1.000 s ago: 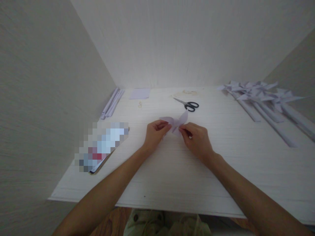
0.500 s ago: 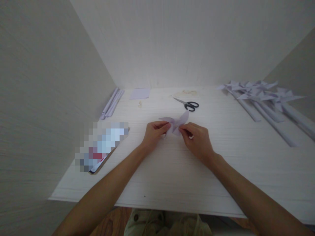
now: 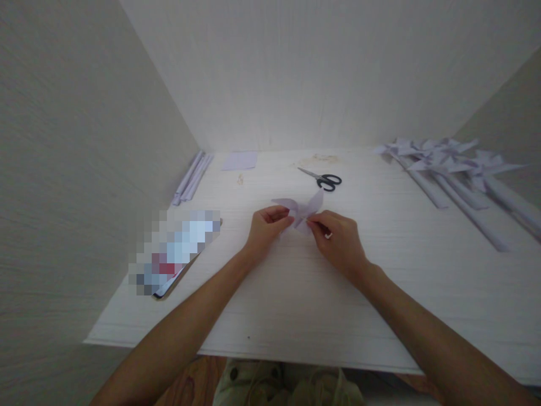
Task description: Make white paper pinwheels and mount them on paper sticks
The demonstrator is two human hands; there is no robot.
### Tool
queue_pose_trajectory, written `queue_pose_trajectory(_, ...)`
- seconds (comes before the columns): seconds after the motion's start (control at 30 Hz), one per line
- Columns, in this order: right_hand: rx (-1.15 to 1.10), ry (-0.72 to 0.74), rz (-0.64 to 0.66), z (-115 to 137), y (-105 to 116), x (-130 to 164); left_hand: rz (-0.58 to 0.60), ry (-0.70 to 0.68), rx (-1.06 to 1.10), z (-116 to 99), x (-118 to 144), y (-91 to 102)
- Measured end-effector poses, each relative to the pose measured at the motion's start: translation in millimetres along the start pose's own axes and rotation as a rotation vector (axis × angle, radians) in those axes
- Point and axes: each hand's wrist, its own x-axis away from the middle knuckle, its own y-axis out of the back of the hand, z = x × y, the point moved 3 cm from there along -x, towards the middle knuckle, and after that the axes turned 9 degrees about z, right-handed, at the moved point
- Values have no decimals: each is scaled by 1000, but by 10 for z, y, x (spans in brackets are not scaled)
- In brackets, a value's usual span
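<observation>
Fingertips of both hands, left (image 3: 266, 228) and right (image 3: 338, 239), pinch a paper pinwheel (image 3: 301, 210).

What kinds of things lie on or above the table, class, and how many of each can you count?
Scissors: 1
Paper pinwheel head held in both hands: 1
Flat paper square: 1
Finished pinwheels on sticks: several, overlapping, exact count unclear
Rolled paper sticks by the left wall: a bundle, count unclear
Total: 3 single items, plus two groups.
</observation>
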Motion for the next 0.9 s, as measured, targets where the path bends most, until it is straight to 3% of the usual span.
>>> queue_pose_trajectory(0.27,10,8,18,16,-2,3,79,-88,-92,-57,17,-40)
queue_pose_trajectory(0.67,39,55,4,43,5,4,19,-105,-114,-52,19,-61)
queue_pose_trajectory(0.9,240,134,45,110,12,10,3,-118,-144,-44,17,-67)
